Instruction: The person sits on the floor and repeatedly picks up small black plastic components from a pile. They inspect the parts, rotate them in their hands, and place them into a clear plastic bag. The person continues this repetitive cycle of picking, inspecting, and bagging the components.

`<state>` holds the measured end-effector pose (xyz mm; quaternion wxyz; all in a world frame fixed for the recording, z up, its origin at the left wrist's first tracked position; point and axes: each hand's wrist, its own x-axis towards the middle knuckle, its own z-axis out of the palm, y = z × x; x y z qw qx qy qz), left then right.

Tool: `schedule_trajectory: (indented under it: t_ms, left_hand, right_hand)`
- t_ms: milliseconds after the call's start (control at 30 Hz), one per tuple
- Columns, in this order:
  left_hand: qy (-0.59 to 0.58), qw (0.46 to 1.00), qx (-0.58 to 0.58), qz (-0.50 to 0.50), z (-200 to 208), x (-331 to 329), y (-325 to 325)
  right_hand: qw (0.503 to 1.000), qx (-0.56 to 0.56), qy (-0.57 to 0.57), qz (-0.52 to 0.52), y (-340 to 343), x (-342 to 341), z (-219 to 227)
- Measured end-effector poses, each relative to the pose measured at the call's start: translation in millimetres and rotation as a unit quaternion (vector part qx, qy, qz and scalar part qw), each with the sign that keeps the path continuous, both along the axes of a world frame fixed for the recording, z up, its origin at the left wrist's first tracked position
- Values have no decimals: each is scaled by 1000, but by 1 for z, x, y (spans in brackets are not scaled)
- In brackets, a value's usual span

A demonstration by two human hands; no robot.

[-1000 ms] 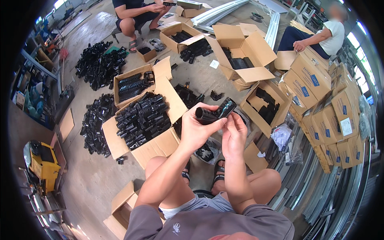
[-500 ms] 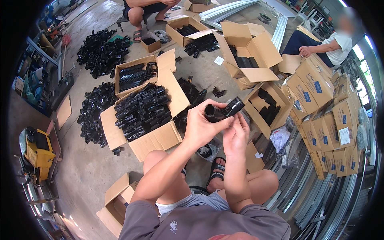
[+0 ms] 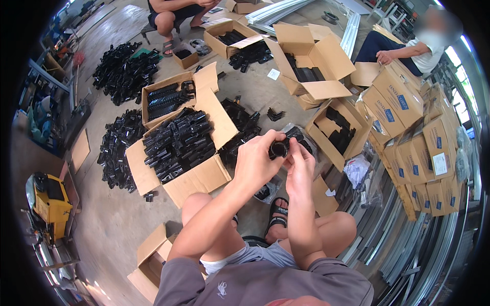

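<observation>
My left hand (image 3: 256,162) grips a short black plastic tube part (image 3: 279,149), its round open end turned toward me. My right hand (image 3: 301,166) is closed on the same part from the right, fingertips at its rim. Both hands are raised above my knees, over a heap of loose black parts (image 3: 244,127) on the concrete floor. Just left of my hands stands an open cardboard box (image 3: 200,178) packed with rows of black parts.
More open boxes of black parts lie ahead (image 3: 162,99) (image 3: 310,66) and to the right (image 3: 334,135). Piles of black parts (image 3: 122,74) (image 3: 116,150) cover the floor at left. Stacked sealed cartons (image 3: 408,132) stand right. One person (image 3: 176,13) sits far ahead, another (image 3: 408,48) at upper right. A yellow machine (image 3: 48,201) is at left.
The black part has turned from lying sideways to pointing its open end at me. Both hands stay on it and have drawn closer together.
</observation>
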<state>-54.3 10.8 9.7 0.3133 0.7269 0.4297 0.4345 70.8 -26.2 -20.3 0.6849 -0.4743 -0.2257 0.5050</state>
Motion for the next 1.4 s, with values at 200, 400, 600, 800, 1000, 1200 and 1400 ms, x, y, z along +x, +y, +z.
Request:
schedule_trajectory:
  t_ms: [200, 400, 600, 800, 1000, 1200, 1400]
  left_hand:
    - [-154, 927, -296, -173, 0, -13, 6]
    - [-324, 742, -554, -192, 11, -20, 21]
    - [-386, 766, -494, -143, -5, 3, 3]
    - [-399, 747, -522, -98, -9, 2, 5]
    - [-409, 733, -539, -71, -18, -5, 11]
    - [-479, 724, -489, -77, -19, -6, 14]
    - [-482, 723, -487, -84, -16, -7, 13]
  right_hand:
    - [998, -42, -38, -5, 4, 10, -7]
    - [997, 0, -80, -2, 4, 14, 2]
    - [991, -1, -130, -25, 7, 9, 2]
    - [966, -1, -255, -52, 12, 12, -9]
    - [983, -10, -158, -94, 25, 6, -26]
    - [806, -212, -542, 103, 22, 17, -209]
    - [613, -376, -609, 336, -40, -12, -313]
